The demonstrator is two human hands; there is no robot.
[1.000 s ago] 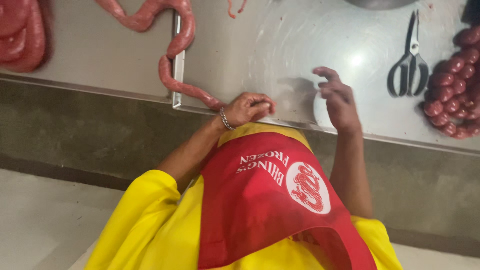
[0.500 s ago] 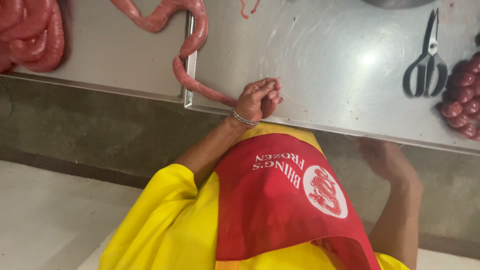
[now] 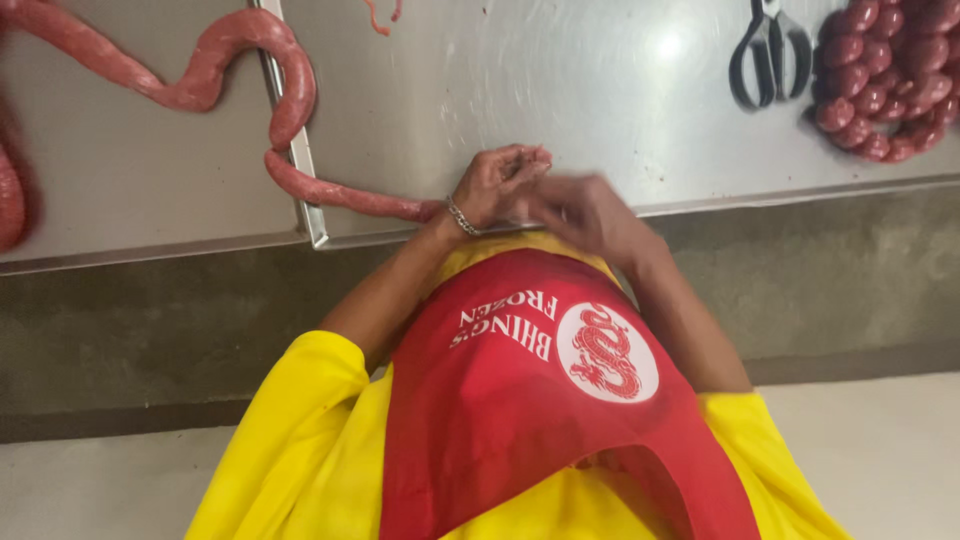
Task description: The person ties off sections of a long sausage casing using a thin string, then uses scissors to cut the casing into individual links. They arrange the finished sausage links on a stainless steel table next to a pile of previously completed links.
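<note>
Sausage rope point(image 3: 330, 192): 1, end clamped in left hand point(image 3: 497, 183); right hand point(image 3: 585, 212) blurred, grip unclear.

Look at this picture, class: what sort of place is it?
Probably a sausage-making kitchen or small meat workshop: a long uncut sausage on a steel table, a pile of tied links, and scissors.

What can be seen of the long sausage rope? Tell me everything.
The sausage rope is one long, unlinked reddish-pink casing, glossy and speckled. It snakes in loose curves across the steel table, crossing the seam between two tabletops. Its near end runs to the table edge, where the left hand grips it; the blurred right hand meets it there.
</note>
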